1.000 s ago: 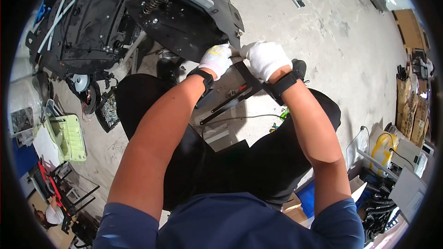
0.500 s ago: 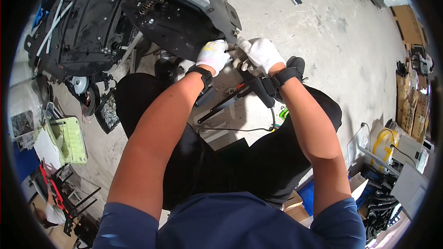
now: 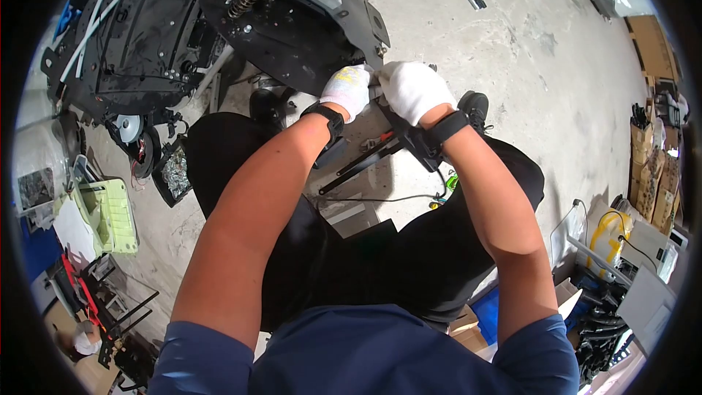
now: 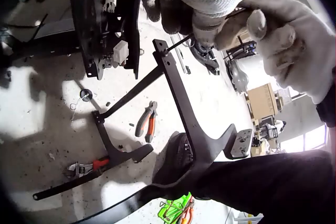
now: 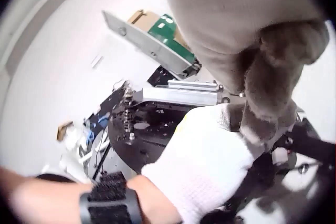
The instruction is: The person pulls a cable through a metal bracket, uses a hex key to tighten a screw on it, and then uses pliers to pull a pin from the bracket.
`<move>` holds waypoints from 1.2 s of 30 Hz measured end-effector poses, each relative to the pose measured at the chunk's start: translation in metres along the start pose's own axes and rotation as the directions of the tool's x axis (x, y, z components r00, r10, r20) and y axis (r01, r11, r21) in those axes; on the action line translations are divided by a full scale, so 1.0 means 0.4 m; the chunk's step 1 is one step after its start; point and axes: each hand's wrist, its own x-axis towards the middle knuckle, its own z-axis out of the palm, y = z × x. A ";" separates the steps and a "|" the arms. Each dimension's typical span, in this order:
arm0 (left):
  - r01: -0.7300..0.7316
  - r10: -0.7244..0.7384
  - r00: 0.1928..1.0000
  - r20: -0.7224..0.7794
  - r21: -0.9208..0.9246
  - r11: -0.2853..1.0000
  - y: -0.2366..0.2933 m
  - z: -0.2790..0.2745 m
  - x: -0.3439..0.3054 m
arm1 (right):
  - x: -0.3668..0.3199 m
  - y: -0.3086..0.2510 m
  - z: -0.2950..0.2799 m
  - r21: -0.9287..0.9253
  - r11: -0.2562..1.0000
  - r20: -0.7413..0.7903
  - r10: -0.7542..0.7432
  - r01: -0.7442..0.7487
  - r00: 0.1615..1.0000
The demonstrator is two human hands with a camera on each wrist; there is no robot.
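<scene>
Both hands wear white knit gloves and meet at the corner of a large black panel assembly (image 3: pixel 292 44). The left hand (image 3: pixel 348 91) pinches a thin dark rod (image 4: pixel 179 44) near the top end of a black metal bracket (image 4: pixel 181 98). Close against it, the right hand (image 3: pixel 417 92) has its fingers curled at the same rod, thumb and forefinger by the left fingertips. In the left wrist view the bracket hangs below both hands, with angled arms joined by bolts. The right wrist view has the left hand (image 5: pixel 205 155) beneath the right fingers (image 5: pixel 268 92), which hide the grip.
On the floor lie pliers (image 4: pixel 147 121), a red-handled adjustable wrench (image 4: pixel 86 168) and bright green items (image 4: pixel 176 208). A black cable (image 3: pixel 380 199) runs between the person's legs. A coil spring (image 3: pixel 248 0) stands on the panel. Cardboard boxes (image 3: pixel 651 168) line the right side.
The right hand loosened its fingers half a second ago and has curled them again beside the left hand. The black bracket has swung under the hands. The left hand stays nearly in place.
</scene>
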 end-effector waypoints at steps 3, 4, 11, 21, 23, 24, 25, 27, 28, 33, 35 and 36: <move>0.054 -0.054 0.999 0.002 -0.113 0.992 -0.021 0.022 0.009 | -0.016 -0.025 -0.037 -0.206 0.976 0.015 -0.062 0.064 0.998; 0.077 -0.079 0.997 -0.024 -0.090 0.993 -0.024 0.026 0.012 | -0.018 -0.027 -0.042 -0.287 0.954 0.015 -0.080 0.081 0.997; 0.107 -0.100 0.994 0.039 -0.302 0.947 -0.006 0.015 0.008 | -0.015 0.025 0.002 0.297 0.945 -0.121 0.181 -0.138 0.976; 0.088 -0.088 0.996 -0.003 -0.038 0.995 -0.010 0.008 0.012 | 0.004 0.008 0.028 0.630 0.566 0.386 0.366 -0.532 0.847; 0.120 -0.119 0.993 0.019 -0.095 0.988 0.003 -0.006 0.008 | 0.007 0.024 0.031 0.506 0.798 0.234 0.238 -0.327 0.943; 0.121 -0.119 0.993 0.018 -0.095 0.988 -0.008 0.002 0.010 | 0.008 0.011 0.020 0.506 0.798 0.234 0.237 -0.326 0.943; 0.061 -0.063 0.998 -0.015 -0.095 0.994 -0.020 0.010 0.010 | 0.006 -0.003 0.011 0.304 0.926 0.148 0.187 -0.224 0.971; 0.004 -0.009 0.999 -0.046 -0.093 0.996 -0.019 0.007 0.003 | -0.023 -0.040 -0.031 -0.096 0.994 0.042 0.054 -0.049 0.998; 0.006 -0.007 1.000 -0.009 -0.127 0.992 0.004 -0.013 -0.008 | -0.023 -0.038 -0.034 -0.095 0.994 0.044 0.053 -0.049 0.998; 0.030 -0.034 0.999 -0.019 -0.173 0.985 0.002 -0.010 -0.006 | -0.025 -0.012 -0.019 -0.139 0.989 -0.134 0.040 -0.059 0.990; 0.085 -0.090 0.996 -0.005 -0.294 0.952 -0.016 0.003 0.001 | -0.017 0.007 -0.006 -0.022 0.990 -0.262 0.128 -0.138 0.957; 0.086 -0.092 0.996 -0.006 -0.296 0.951 -0.012 -0.001 -0.002 | -0.012 0.007 -0.014 0.065 0.978 -0.199 0.206 -0.197 0.958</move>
